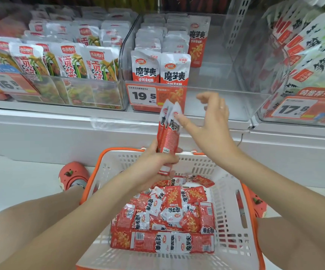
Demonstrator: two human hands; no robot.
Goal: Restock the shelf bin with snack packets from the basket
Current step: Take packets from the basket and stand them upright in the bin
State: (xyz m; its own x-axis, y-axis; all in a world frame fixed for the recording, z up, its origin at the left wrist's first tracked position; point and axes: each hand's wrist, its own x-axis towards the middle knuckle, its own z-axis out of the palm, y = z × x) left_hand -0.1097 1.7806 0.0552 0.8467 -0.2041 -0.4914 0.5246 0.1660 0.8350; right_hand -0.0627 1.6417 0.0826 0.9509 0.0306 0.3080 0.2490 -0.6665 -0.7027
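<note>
A white basket (227, 193) with an orange rim sits on the floor between my knees, holding several red-and-white snack packets (169, 213). My left hand (157, 164) grips the bottom of an upright stack of packets (168, 131) above the basket's far rim. My right hand (210, 121) hovers just right of the stack with fingers spread, its thumb touching the stack's top. The clear shelf bin (226, 90) ahead holds rows of the same packets (159, 67) on its left side; its right side is bare.
A bin of green-printed packets (66, 61) stands to the left, and a bin of larger bags (309, 55) to the right. Price tags (144, 95) front each bin. A white shelf ledge (60, 129) runs below. Red clogs (73, 175) flank the basket.
</note>
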